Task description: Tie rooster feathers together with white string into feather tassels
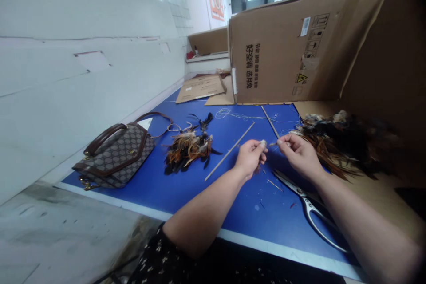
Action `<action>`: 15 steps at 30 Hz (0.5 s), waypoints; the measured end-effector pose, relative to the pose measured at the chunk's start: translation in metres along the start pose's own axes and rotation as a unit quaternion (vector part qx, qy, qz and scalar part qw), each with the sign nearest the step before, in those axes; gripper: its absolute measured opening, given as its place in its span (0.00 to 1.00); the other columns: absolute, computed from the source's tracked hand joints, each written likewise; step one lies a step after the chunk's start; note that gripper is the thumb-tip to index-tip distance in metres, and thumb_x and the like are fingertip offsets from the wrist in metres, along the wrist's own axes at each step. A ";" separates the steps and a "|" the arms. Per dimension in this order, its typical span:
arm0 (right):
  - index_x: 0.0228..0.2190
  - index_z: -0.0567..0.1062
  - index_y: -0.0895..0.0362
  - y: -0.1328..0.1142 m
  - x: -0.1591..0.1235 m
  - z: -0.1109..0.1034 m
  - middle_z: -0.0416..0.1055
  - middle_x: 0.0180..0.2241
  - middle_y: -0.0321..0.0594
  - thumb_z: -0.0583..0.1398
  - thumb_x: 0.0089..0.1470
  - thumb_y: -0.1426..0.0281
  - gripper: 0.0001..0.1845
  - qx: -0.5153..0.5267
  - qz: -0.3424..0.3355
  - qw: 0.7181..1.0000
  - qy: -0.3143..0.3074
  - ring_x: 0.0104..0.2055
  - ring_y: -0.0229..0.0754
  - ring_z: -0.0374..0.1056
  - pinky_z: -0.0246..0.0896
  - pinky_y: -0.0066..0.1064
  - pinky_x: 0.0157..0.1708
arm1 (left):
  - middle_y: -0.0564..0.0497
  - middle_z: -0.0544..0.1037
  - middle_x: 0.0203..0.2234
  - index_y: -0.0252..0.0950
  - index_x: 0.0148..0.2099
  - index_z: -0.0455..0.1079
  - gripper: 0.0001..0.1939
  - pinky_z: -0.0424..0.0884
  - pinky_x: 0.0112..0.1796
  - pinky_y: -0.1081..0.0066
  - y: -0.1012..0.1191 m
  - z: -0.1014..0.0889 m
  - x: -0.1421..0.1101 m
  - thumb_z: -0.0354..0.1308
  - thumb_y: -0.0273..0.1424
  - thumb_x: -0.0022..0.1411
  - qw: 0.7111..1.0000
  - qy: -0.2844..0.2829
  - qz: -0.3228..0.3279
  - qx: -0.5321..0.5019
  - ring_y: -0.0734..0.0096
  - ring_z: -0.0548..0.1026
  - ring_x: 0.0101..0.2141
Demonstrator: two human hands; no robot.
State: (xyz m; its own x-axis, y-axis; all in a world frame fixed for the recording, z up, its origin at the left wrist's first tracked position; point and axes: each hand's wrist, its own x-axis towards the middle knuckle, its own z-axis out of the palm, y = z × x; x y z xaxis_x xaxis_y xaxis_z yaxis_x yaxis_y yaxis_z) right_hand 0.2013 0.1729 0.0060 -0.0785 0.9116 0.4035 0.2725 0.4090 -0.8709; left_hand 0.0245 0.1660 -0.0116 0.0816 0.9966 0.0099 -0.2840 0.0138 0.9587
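My left hand [246,158] is closed in a pinch on a small bunch of feathers; its pale fluffy end [263,143] shows at the fingertips and brown tips hang below the fingers. Close to it on the right, my right hand [301,154] pinches something thin and small that I cannot make out. Below the hands, metal scissors [310,208] lie on the blue table, partly under my right forearm. A pile of brown and black feathers [188,151] lies to the left, and a larger feather pile [346,142] to the right. Pale thread [246,117] runs loosely across the table beyond my hands.
A thin stick [229,151] lies left of my hands, another strip [270,122] behind them. A patterned handbag [116,159] stands at the left. A tall cardboard box [279,62] walls off the back and right, beside flat cardboard [199,88]. Small scraps [274,184] dot the table.
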 end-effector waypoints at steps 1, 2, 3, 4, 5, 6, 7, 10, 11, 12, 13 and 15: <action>0.35 0.75 0.55 0.000 0.000 0.000 0.68 0.25 0.36 0.63 0.61 0.52 0.18 -0.003 0.000 1.000 -0.001 0.25 0.39 0.62 0.58 0.30 0.26 | 0.52 0.75 0.22 0.33 0.37 0.71 0.20 0.64 0.22 0.76 0.001 0.000 0.000 0.66 0.47 0.60 1.000 0.012 0.008 -0.001 0.79 0.68 0.18; 0.35 0.75 0.55 0.000 0.000 0.000 0.69 0.25 0.36 0.63 0.61 0.52 0.17 -0.009 -0.002 1.000 -0.002 0.26 0.39 0.63 0.59 0.31 0.26 | 0.52 0.75 0.23 0.33 0.38 0.71 0.19 0.64 0.22 0.76 0.003 -0.001 0.001 0.66 0.46 0.61 1.000 0.025 0.019 -0.001 0.79 0.68 0.19; 0.35 0.75 0.54 -0.001 -0.001 0.000 0.70 0.26 0.37 0.63 0.61 0.53 0.17 -0.017 -0.008 1.000 -0.004 0.26 0.40 0.64 0.60 0.31 0.27 | 0.51 0.76 0.23 0.33 0.38 0.72 0.19 0.65 0.23 0.76 0.004 0.000 0.001 0.66 0.46 0.61 0.999 0.034 0.029 0.002 0.79 0.68 0.19; 0.35 0.75 0.54 -0.001 -0.001 0.000 0.71 0.27 0.37 0.62 0.62 0.53 0.17 -0.028 -0.016 0.999 -0.010 0.27 0.40 0.65 0.61 0.31 0.28 | 0.51 0.76 0.22 0.33 0.39 0.72 0.19 0.66 0.23 0.76 0.006 0.000 0.001 0.66 0.45 0.61 0.999 0.039 0.037 0.007 0.78 0.69 0.19; 0.35 0.75 0.54 -0.001 -0.002 0.001 0.72 0.28 0.38 0.62 0.62 0.53 0.17 -0.041 -0.026 0.999 -0.020 0.28 0.41 0.66 0.62 0.31 0.30 | 0.52 0.75 0.21 0.32 0.39 0.73 0.19 0.66 0.23 0.75 0.007 0.000 0.000 0.65 0.45 0.62 0.998 0.037 0.041 0.013 0.78 0.69 0.19; 0.35 0.75 0.54 -0.001 -0.003 0.001 0.74 0.29 0.39 0.61 0.63 0.54 0.16 -0.053 -0.035 0.997 -0.036 0.30 0.41 0.67 0.63 0.31 0.31 | 0.52 0.75 0.20 0.32 0.40 0.73 0.19 0.67 0.23 0.75 0.008 0.001 -0.001 0.65 0.46 0.62 0.999 0.028 0.041 0.019 0.77 0.70 0.19; 0.36 0.76 0.54 -0.001 -0.004 0.002 0.75 0.30 0.40 0.61 0.63 0.54 0.16 -0.062 -0.043 0.996 -0.052 0.30 0.41 0.68 0.63 0.32 0.32 | 0.52 0.75 0.20 0.32 0.40 0.73 0.20 0.68 0.24 0.75 0.008 0.003 -0.003 0.66 0.46 0.61 0.999 0.015 0.035 0.021 0.76 0.70 0.18; 0.38 0.76 0.55 -0.001 -0.006 0.003 0.77 0.32 0.40 0.60 0.65 0.56 0.15 -0.063 -0.052 0.994 -0.079 0.32 0.42 0.70 0.64 0.32 0.33 | 0.52 0.75 0.20 0.33 0.40 0.71 0.23 0.69 0.24 0.73 0.006 0.006 -0.006 0.67 0.49 0.59 1.000 -0.027 0.011 0.010 0.74 0.72 0.19; 0.38 0.76 0.54 -0.001 -0.006 0.003 0.77 0.33 0.41 0.60 0.65 0.56 0.15 -0.057 -0.053 0.994 -0.082 0.32 0.42 0.71 0.65 0.32 0.34 | 0.52 0.75 0.20 0.33 0.40 0.70 0.23 0.69 0.24 0.73 0.005 0.007 -0.007 0.68 0.49 0.58 0.999 -0.034 0.007 0.002 0.74 0.72 0.19; 0.38 0.76 0.54 -0.001 -0.007 0.003 0.78 0.33 0.41 0.60 0.65 0.56 0.15 -0.051 -0.053 0.994 -0.085 0.33 0.43 0.72 0.66 0.32 0.34 | 0.52 0.75 0.21 0.33 0.39 0.70 0.23 0.69 0.24 0.74 0.004 0.007 -0.007 0.68 0.49 0.57 0.999 -0.038 0.006 -0.005 0.75 0.72 0.19; 0.38 0.76 0.54 -0.002 -0.007 0.002 0.78 0.33 0.41 0.60 0.65 0.55 0.15 -0.047 -0.052 0.994 -0.087 0.33 0.43 0.72 0.66 0.32 0.35 | 0.52 0.76 0.22 0.33 0.38 0.70 0.23 0.68 0.24 0.74 0.004 0.007 -0.007 0.69 0.48 0.57 0.999 -0.043 0.005 -0.011 0.76 0.71 0.20; 0.38 0.76 0.54 -0.004 -0.006 0.002 0.78 0.32 0.41 0.61 0.64 0.54 0.16 -0.043 -0.050 0.994 -0.090 0.33 0.43 0.72 0.67 0.33 0.34 | 0.52 0.75 0.24 0.32 0.37 0.70 0.22 0.66 0.23 0.75 0.003 0.005 -0.006 0.70 0.46 0.55 0.998 -0.051 -0.001 -0.022 0.78 0.70 0.20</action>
State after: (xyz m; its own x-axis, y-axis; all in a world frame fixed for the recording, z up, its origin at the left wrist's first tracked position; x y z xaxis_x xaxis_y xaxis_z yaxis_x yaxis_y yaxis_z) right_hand 0.1991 0.1654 0.0066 -0.2769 0.8621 0.4243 0.3350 0.5005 -0.7983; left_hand 0.0284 0.1592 -0.0075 0.1784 0.9832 0.0382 -0.3255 0.0223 0.9453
